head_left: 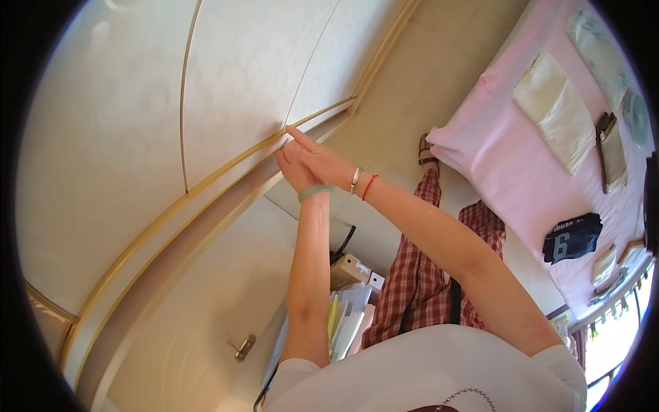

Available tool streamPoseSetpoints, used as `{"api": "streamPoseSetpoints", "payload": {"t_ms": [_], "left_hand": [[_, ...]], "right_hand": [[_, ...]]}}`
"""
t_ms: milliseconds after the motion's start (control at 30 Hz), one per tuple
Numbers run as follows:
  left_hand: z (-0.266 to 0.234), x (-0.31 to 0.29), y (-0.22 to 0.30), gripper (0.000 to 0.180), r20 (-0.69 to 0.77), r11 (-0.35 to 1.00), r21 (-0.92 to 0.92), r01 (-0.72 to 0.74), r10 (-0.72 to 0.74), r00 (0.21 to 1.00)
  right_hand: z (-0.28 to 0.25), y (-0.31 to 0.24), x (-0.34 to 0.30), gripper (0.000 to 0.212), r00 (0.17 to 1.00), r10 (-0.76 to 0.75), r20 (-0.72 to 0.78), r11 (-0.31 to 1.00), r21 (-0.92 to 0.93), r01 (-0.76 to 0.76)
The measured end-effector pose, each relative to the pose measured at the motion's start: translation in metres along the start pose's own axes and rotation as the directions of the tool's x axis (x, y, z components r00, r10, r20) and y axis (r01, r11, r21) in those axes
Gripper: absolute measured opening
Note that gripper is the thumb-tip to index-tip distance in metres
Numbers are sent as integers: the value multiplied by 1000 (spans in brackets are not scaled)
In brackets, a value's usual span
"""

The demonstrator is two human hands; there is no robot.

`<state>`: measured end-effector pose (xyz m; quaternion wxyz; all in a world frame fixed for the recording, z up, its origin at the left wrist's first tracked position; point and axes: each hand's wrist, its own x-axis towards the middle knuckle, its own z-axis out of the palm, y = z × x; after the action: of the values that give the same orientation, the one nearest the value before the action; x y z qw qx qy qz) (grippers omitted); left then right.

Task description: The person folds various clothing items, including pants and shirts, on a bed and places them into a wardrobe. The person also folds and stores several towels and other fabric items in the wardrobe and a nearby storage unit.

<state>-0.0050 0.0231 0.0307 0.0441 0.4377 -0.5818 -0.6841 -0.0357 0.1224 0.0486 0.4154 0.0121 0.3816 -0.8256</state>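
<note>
White panels with gold-coloured edging rise at the upper left, like cupboard doors. Both my hands are together at their lower gold edge, close to a thin seam between two panels. My right hand, with a silver bangle and a red cord at the wrist, lies partly over the left, its fingers stretched toward the seam. Beneath it, my left hand has fingertips by the gold edge; its other fingers are hidden. A pale green bangle circles my left wrist. No held object shows in either hand.
A bed with a pink sheet stands right, bearing a cream folded cloth and dark folded clothing. Below my arms are boxes and upright folders. A door with a metal handle is lower left.
</note>
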Motion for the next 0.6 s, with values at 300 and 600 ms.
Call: {"api": "streamPoseSetpoints", "payload": {"t_ms": [300,600], "left_hand": [[63,-26,31,70,-82,987,106,-123,132,988],[101,7,46,72,151,933,300,-201,161,975]], "right_hand": [[-27,-26,-8,72,984,-166,-63,983,-89,160],[-66,-72,-33,70,957,-244,-158,970,-24,243]]}}
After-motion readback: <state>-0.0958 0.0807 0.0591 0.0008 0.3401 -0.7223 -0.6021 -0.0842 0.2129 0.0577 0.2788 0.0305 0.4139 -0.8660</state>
